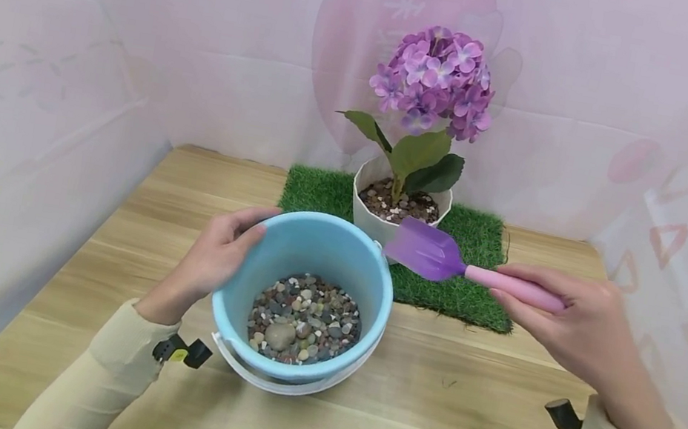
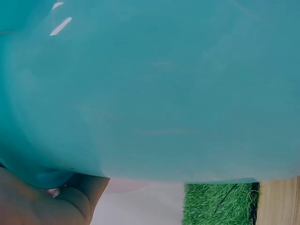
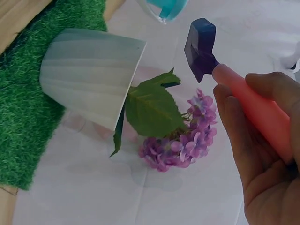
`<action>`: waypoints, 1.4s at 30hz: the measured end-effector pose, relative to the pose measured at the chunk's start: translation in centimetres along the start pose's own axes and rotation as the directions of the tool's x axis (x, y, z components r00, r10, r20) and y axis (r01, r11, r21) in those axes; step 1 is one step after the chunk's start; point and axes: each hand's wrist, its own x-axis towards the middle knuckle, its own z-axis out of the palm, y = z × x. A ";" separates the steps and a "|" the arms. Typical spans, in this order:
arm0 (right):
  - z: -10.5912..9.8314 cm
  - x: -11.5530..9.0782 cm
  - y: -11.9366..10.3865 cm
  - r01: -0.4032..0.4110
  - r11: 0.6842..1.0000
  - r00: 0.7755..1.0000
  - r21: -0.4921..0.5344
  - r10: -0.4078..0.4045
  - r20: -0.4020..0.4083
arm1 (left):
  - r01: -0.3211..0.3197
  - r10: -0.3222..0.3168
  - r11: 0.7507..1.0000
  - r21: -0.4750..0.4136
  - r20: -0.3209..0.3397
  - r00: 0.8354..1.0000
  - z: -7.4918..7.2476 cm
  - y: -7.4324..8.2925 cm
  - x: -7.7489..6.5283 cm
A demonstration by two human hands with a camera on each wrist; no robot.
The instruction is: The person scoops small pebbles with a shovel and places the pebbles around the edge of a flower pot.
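One blue bucket [image 1: 312,247] is in the left hand's [image 1: 209,257] grip at its 10 o'clock rim, its base hidden above the desk [image 1: 452,427]; well apart, near 3 o'clock, the right hand [image 1: 576,326] clasps a scoop [image 1: 476,274], apparently bare. Scooping looks unfinished: plenty of stones [image 1: 308,314] lie in the bucket, though small ones already top the pot [image 1: 369,226] at 1 o'clock. The bucket is smooth, glossy and round, its white handle [image 1: 283,387] down at 6 o'clock.
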 end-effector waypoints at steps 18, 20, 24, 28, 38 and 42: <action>2.7 4.2 -1.4 0.123 0.992 0.983 0.029 -0.126 0.136 | -0.016 0.016 0.999 -0.036 -0.008 1.000 0.4 0.1 1.1; 3.0 4.7 -1.6 0.130 0.991 0.977 0.034 -0.134 0.166 | -0.009 0.009 0.999 -0.041 -0.015 1.000 0.5 0.1 1.2; 3.7 5.6 -1.8 0.153 0.986 0.959 0.068 -0.165 0.229 | -0.002 0.001 0.999 -0.047 -0.024 1.000 0.8 0.2 1.4; 4.6 6.6 -1.8 0.158 0.977 0.933 0.140 -0.195 0.303 | 0.001 -0.003 0.998 -0.059 -0.034 0.999 1.2 0.4 1.6; 5.9 8.7 -3.1 0.044 0.988 0.856 0.146 -0.113 0.504 | -0.004 -0.002 0.995 -0.098 -0.057 0.998 1.7 0.7 2.0; 6.8 9.7 -3.7 0.075 0.988 0.814 0.135 -0.139 0.564 | -0.005 -0.002 0.995 -0.103 -0.067 0.998 1.8 0.7 2.0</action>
